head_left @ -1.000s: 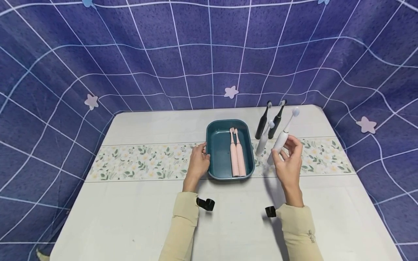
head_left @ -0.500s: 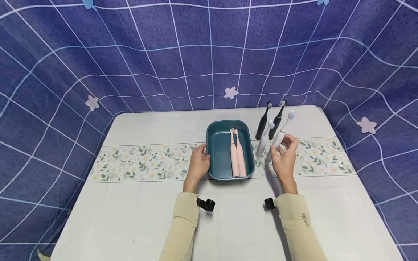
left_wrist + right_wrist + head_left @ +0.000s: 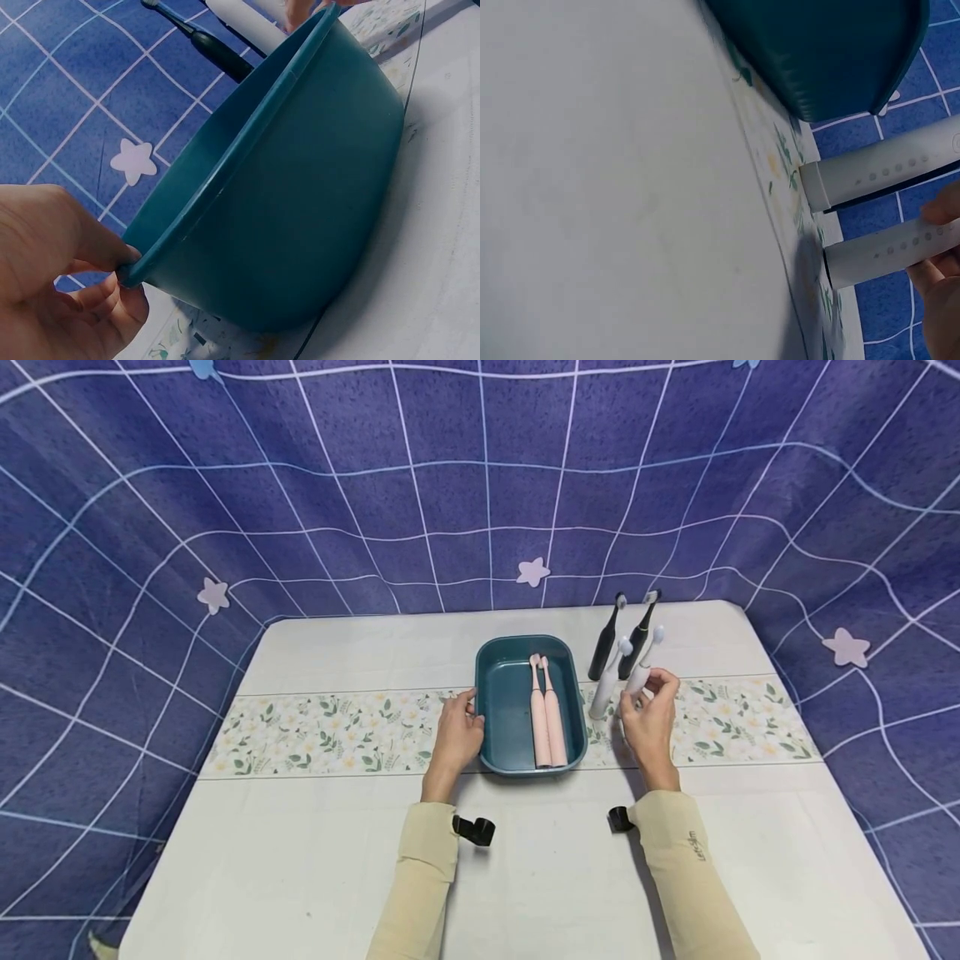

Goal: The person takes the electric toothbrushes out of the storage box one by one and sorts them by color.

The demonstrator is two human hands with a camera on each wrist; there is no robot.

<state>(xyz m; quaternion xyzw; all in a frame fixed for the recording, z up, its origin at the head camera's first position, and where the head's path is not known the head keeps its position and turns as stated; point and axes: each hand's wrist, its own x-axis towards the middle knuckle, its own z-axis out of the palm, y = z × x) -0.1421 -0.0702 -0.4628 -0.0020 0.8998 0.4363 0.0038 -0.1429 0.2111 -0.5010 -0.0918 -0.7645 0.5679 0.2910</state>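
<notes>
My left hand [image 3: 456, 735] pinches the left rim of a dark green plastic bin [image 3: 504, 714], thumb and fingers on either side in the left wrist view. Inside the bin, along its right half, two pink electric toothbrushes [image 3: 538, 727] lie side by side. My right hand [image 3: 651, 722] holds a white electric toothbrush [image 3: 639, 680] by its handle, head up, its base right at the tabletop in the right wrist view. Just left of it stands another white electric toothbrush [image 3: 606, 689], upright. Part of the held handle is hidden behind my fingers.
Two black electric toothbrushes [image 3: 602, 650] stand upright behind the white ones, right of the bin. The white table [image 3: 337, 860] has a floral strip [image 3: 322, 735] across it. A blue gridded curtain [image 3: 375, 527] hangs behind its far edge.
My right hand has moved left and lowered the white toothbrush, which now stands straighter near the other white one. The left hand stays on the bin's rim.
</notes>
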